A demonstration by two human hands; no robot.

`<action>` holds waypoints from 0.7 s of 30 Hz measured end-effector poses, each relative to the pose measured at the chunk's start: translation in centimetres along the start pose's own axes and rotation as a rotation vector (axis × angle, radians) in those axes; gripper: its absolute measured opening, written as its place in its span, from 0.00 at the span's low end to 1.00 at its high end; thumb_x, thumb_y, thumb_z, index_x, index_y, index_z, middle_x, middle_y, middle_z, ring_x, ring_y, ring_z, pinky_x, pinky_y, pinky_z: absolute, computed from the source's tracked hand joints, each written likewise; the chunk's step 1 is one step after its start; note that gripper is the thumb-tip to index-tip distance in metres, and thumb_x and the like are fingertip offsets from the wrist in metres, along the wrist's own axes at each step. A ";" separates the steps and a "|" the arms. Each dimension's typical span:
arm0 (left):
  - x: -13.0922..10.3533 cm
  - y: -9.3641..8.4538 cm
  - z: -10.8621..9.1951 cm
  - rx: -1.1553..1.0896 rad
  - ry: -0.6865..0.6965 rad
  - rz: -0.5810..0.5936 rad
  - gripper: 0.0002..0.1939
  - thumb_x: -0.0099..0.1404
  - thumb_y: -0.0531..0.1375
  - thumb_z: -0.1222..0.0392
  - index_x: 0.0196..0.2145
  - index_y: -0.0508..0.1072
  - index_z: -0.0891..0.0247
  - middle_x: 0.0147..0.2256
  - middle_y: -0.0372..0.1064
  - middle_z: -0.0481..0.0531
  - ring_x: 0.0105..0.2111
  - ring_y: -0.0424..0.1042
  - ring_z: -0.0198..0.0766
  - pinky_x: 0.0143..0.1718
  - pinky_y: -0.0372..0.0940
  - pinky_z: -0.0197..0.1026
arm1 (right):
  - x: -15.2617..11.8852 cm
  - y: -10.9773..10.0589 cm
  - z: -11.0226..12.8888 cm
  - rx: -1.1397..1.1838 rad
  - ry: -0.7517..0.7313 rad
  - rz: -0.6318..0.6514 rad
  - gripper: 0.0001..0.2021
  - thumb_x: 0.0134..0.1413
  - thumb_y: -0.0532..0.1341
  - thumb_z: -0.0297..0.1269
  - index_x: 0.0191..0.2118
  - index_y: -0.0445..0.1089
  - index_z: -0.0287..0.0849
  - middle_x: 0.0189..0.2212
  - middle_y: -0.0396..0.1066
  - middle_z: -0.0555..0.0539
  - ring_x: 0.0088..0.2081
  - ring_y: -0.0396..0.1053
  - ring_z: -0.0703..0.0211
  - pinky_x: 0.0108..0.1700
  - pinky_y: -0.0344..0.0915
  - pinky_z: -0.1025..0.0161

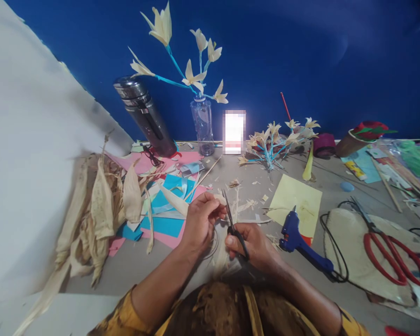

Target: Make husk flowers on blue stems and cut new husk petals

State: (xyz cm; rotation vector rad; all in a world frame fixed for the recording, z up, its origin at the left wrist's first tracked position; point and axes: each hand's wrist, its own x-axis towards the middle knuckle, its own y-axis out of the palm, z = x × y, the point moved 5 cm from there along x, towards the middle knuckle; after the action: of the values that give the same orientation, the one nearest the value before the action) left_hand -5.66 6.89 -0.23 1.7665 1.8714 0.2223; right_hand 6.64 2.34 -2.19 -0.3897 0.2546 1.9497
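In the head view, my left hand (201, 219) pinches a small pale piece of dried husk (220, 199) between thumb and fingertips. My right hand (255, 245) is wrapped round the black handles of small scissors (230, 219). Their blades point up and away from me, right beside the husk piece; I cannot tell whether they touch it. Pale husk scraps (243, 205) lie on the table beyond my hands. Left of my left hand are blue paper sheets (168, 226) with husk strips on them.
Dried husks (103, 214) are heaped at left. Behind stand a dark flask (149, 119), a plastic bottle (202, 123) of husk flowers and a bright blurred-out screen (234, 132). More husk flowers (271, 144), a blue glue gun (301, 247) and red-handled scissors (388, 252) lie right.
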 end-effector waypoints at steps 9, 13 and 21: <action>-0.2 0.0 -0.4 0.042 0.005 -0.004 0.09 0.53 0.65 0.62 0.23 0.66 0.63 0.21 0.70 0.46 0.22 0.68 0.32 0.27 0.62 0.35 | -0.2 -0.1 0.1 -0.001 -0.022 -0.010 0.27 0.44 0.64 0.62 0.19 0.65 0.41 0.16 0.65 0.51 0.21 0.57 0.66 0.24 0.52 0.67; -0.1 -0.3 -0.5 0.054 0.029 -0.003 0.10 0.53 0.65 0.63 0.23 0.66 0.62 0.21 0.70 0.46 0.23 0.69 0.33 0.28 0.63 0.36 | -0.2 -0.1 0.1 -0.010 0.009 -0.016 0.26 0.42 0.65 0.63 0.19 0.64 0.42 0.16 0.65 0.50 0.21 0.57 0.65 0.23 0.53 0.67; 0.0 -0.4 -1.1 0.083 0.094 0.037 0.08 0.54 0.64 0.64 0.23 0.68 0.63 0.24 0.68 0.46 0.25 0.70 0.33 0.29 0.63 0.36 | 0.0 0.0 -0.4 -0.007 0.002 0.001 0.28 0.41 0.66 0.64 0.17 0.63 0.42 0.14 0.62 0.52 0.19 0.54 0.67 0.21 0.51 0.67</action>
State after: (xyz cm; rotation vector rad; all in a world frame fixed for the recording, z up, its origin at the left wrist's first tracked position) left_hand -6.60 7.14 0.52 1.8769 1.9407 0.2481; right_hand 6.68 2.17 -2.57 -0.3957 0.2497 1.9518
